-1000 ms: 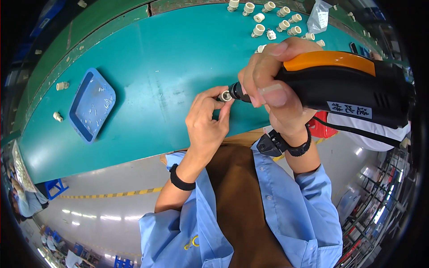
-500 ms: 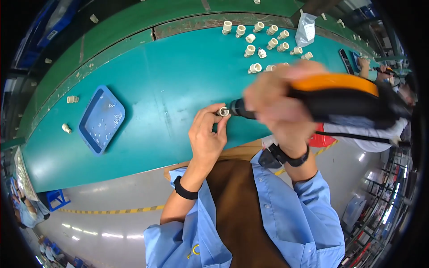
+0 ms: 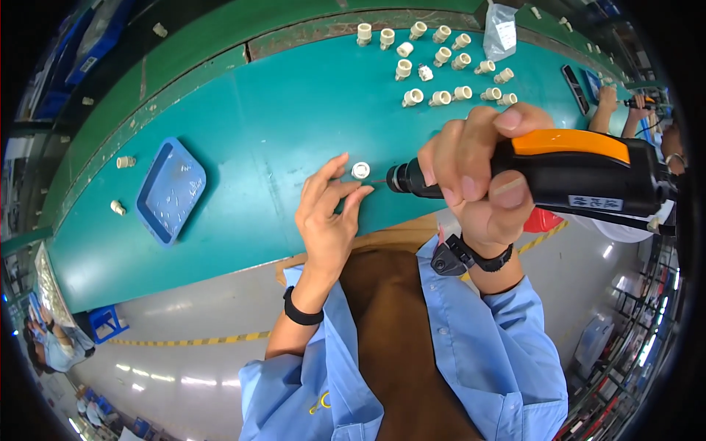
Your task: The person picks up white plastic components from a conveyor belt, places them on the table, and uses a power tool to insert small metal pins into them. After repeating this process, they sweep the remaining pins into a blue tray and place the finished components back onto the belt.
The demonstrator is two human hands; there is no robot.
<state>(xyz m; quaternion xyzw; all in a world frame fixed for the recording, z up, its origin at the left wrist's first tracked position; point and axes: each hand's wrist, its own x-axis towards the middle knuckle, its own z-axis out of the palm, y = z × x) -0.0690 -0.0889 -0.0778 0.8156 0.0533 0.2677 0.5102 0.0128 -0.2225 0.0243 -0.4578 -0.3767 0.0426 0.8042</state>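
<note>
The left hand (image 3: 324,220), fingers parted and empty, would best steady the socket (image 3: 360,170) at one o'clock; the right hand's (image 3: 482,220) wrap the screwdriver (image 3: 559,176).

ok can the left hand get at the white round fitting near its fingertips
Most likely yes: the left hand is open close beside the white round fitting, and the electric screwdriver sits to the right, leaving that side free.
</note>
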